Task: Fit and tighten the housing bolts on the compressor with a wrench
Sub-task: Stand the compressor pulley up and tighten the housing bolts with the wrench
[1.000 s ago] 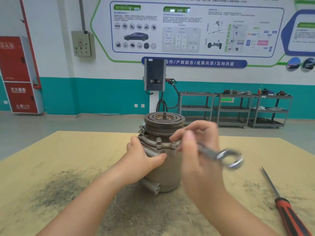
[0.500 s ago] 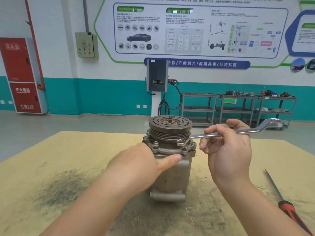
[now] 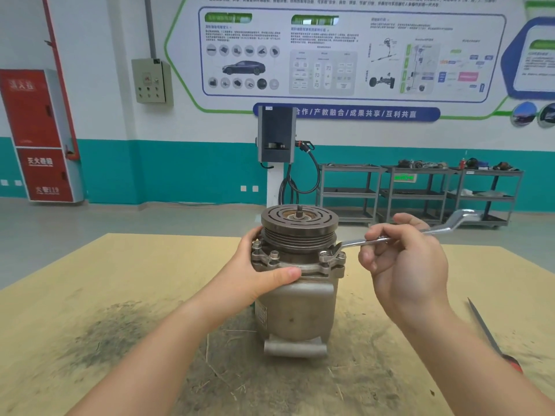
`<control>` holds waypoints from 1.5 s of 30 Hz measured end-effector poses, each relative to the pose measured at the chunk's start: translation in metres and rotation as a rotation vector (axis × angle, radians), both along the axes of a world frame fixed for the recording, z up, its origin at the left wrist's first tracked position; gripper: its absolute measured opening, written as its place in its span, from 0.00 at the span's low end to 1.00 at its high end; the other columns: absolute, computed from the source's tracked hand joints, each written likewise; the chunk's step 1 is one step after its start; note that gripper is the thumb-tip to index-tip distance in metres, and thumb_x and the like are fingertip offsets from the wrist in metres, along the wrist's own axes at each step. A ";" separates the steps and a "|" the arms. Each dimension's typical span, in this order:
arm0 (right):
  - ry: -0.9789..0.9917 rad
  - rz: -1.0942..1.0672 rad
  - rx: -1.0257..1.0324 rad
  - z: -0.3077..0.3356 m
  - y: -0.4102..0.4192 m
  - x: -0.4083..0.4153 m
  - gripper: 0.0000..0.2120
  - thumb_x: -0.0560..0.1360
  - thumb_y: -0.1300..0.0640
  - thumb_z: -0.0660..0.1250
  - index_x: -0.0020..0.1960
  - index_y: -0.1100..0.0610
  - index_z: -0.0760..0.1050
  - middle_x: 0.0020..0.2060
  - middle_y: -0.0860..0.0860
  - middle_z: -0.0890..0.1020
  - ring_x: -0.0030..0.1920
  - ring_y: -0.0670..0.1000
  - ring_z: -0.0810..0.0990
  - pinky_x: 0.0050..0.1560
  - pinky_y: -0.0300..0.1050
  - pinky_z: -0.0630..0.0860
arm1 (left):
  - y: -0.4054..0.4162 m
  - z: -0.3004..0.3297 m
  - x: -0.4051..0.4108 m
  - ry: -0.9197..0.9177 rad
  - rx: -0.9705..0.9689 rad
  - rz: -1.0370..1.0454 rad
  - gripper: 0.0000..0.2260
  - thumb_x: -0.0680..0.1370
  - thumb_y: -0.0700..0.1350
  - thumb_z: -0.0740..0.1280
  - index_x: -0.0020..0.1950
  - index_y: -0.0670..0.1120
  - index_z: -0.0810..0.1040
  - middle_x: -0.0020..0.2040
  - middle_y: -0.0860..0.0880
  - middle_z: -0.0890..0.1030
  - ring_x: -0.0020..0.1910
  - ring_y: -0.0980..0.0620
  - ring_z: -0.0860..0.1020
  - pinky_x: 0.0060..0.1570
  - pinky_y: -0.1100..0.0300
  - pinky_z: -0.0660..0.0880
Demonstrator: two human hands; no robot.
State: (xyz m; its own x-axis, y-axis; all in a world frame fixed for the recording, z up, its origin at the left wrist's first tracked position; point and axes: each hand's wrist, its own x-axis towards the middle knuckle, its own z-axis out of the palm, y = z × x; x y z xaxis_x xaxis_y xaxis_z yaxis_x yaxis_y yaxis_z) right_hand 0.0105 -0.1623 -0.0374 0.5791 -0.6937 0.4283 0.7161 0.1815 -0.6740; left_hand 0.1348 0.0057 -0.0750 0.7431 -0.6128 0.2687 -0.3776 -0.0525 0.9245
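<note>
Compressor (image 3: 297, 307) centre frame: dull grey cast metal body, matt, lightly stained; darker grooved metal pulley (image 3: 299, 228) on top with rusty-looking hub. Wrench (image 3: 354, 243) right of centre: bright polished metal, glossy. Table (image 3: 99, 274): pale wood board, matt, with dark gritty smudges lower left. Screwdriver (image 3: 492, 340) lower right: dark metal shaft, red glossy handle.

We see a tan wooden table (image 3: 120, 280) smeared with dark grime (image 3: 99, 331), bearing the upright compressor (image 3: 297, 310) and, at right, a red-handled screwdriver (image 3: 492, 340).
</note>
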 end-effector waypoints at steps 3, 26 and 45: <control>-0.206 -0.263 -0.252 -0.017 0.016 -0.001 0.10 0.74 0.67 0.56 0.48 0.52 0.63 0.28 0.52 0.78 0.25 0.50 0.74 0.28 0.39 0.70 | 0.001 0.000 -0.001 -0.006 0.013 0.013 0.37 0.58 0.68 0.79 0.62 0.65 0.66 0.51 0.70 0.80 0.52 0.73 0.77 0.43 0.79 0.72; 0.052 -0.197 -0.107 0.007 0.020 -0.008 0.09 0.83 0.63 0.52 0.48 0.52 0.65 0.28 0.50 0.80 0.25 0.47 0.73 0.29 0.40 0.70 | 0.002 0.001 0.002 -0.021 0.059 -0.004 0.34 0.59 0.72 0.76 0.58 0.70 0.62 0.58 0.67 0.76 0.50 0.77 0.75 0.41 0.81 0.70; -0.276 -0.484 -0.832 -0.033 0.018 0.003 0.06 0.82 0.47 0.59 0.51 0.45 0.73 0.40 0.56 0.79 0.35 0.47 0.82 0.37 0.44 0.79 | 0.003 0.002 0.001 0.047 0.047 -0.052 0.39 0.64 0.66 0.76 0.69 0.63 0.60 0.63 0.60 0.78 0.57 0.66 0.79 0.46 0.73 0.74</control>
State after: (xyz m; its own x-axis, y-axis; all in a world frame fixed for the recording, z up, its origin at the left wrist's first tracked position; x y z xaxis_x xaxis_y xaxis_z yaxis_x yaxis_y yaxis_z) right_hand 0.0130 -0.1441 -0.0701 0.1206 -0.2471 0.9615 0.7384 -0.6250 -0.2532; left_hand 0.1354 0.0086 -0.0725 0.7213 -0.6618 0.2043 -0.3369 -0.0775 0.9383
